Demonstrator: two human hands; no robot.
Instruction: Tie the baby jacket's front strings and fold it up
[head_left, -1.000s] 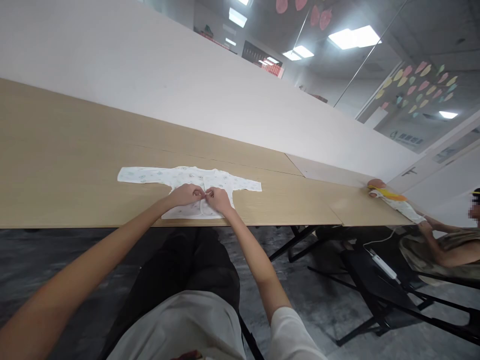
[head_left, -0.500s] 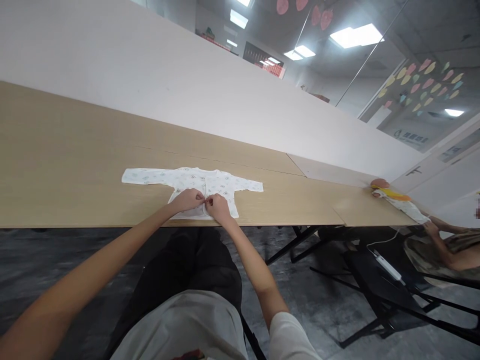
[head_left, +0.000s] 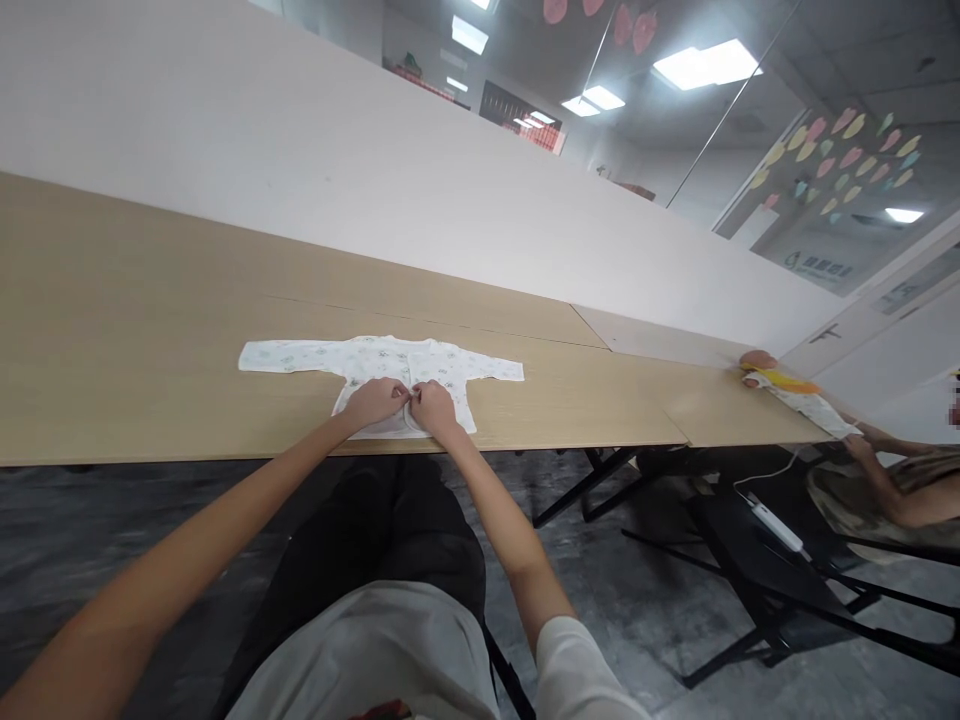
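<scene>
A small white long-sleeved baby shirt (head_left: 442, 362) with a faint print lies spread flat on the wooden table (head_left: 150, 400), its sleeves stretched out to both sides and its hem by the front edge. My left hand (head_left: 377, 401) pinches the cloth along the shirt's front opening, coming in from the left. Right beside it, my right hand (head_left: 433, 408) is closed on the other side of that same opening. The fingertips of both hands nearly meet. Whatever small fastening may lie between them is too small to make out.
Behind the table runs a low white wall (head_left: 420, 220) with glass above. At the far right another person's hand (head_left: 855, 447) touches a white garment (head_left: 810, 408), near a yellow cloth (head_left: 787, 382). A black folding chair (head_left: 765, 560) holds a white power strip (head_left: 776, 524).
Both hands stay at the shirt's front opening, with the fingers shifting only slightly. The view has tilted a little.
</scene>
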